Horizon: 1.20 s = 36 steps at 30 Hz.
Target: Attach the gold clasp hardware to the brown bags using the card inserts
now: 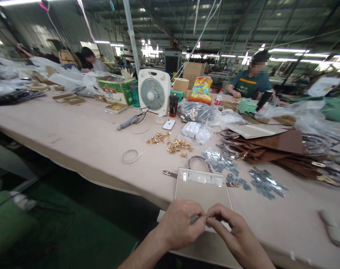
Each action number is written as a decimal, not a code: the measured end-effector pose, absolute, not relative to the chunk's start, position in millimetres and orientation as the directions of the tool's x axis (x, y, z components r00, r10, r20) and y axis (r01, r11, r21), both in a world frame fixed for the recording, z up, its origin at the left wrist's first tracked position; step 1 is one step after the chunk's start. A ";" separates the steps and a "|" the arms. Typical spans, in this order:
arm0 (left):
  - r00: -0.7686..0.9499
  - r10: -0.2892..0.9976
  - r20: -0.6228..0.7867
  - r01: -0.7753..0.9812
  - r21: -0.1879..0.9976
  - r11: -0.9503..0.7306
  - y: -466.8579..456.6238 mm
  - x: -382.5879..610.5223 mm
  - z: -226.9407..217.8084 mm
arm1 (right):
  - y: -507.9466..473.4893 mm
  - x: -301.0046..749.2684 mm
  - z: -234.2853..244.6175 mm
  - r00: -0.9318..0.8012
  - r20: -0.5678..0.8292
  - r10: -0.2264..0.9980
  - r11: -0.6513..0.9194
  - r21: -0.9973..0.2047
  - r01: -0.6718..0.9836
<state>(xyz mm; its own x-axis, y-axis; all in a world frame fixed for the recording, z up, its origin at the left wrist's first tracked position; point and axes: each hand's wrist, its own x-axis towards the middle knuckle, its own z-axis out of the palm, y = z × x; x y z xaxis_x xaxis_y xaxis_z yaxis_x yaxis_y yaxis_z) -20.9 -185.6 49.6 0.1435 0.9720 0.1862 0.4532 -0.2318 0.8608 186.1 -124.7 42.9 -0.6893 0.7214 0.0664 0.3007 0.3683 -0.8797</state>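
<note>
Small metal piece (198,218), thin and greyish, is pinched between the fingertips of both hands at the near table edge; left hand (178,224) curls narrow around its left end, thumb and forefinger pressed on it; right hand (233,231) meets it from the other side, fingertips closed on the same piece, too small to tell what it is exactly; under the hands lies a beige flat tray (201,192) with a pale strip of slots at its far edge; a brown strap (196,161) with metal ends loops out from behind the tray; just right of it are heaps of silvery metal fittings (263,183); farther off, gold-coloured clasps (178,145) lie scattered, with a white ring of tape (130,155) to their left; stacked brown leather panels (270,147) sit on the right; a white desk fan (153,92) stands well behind; a person in a green apron (249,84) sits across the long table (74,130)
</note>
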 end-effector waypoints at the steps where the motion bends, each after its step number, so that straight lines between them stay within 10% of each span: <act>1: 0.120 0.975 0.185 0.415 0.883 -0.219 -186.0 -20.6 50.5 | -124.8 185.2 41.0 -0.692 0.072 0.718 0.369 -0.883 0.291; 11: -0.234 0.948 -0.215 -0.281 0.948 0.146 -177.7 -28.4 17.4 | -130.1 163.0 32.1 -0.621 0.470 0.628 0.653 -0.751 0.092; 17: -0.178 0.975 -0.131 0.156 0.975 0.159 -173.9 -41.1 0.0 | -73.6 136.4 42.9 -0.470 0.310 0.826 0.458 -0.856 0.241; 22: -0.174 0.980 -0.095 0.486 0.857 0.169 -173.1 -37.4 -6.8 | -24.7 95.7 17.2 -0.607 0.239 0.758 0.500 -0.811 0.305; 36: -0.184 0.979 -0.087 0.495 0.853 0.169 -167.2 -40.8 -17.1 | -16.1 74.4 -17.2 -0.609 0.202 0.767 0.519 -0.754 0.403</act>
<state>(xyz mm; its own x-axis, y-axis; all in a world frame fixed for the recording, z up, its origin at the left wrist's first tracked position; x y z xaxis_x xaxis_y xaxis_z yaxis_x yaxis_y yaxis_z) -40.8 -167.2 -17.1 -0.1843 0.9791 -0.0866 0.4948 0.1686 0.8525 74.4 -16.1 -17.2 -0.6091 0.7670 0.2019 0.4031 0.5186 -0.7540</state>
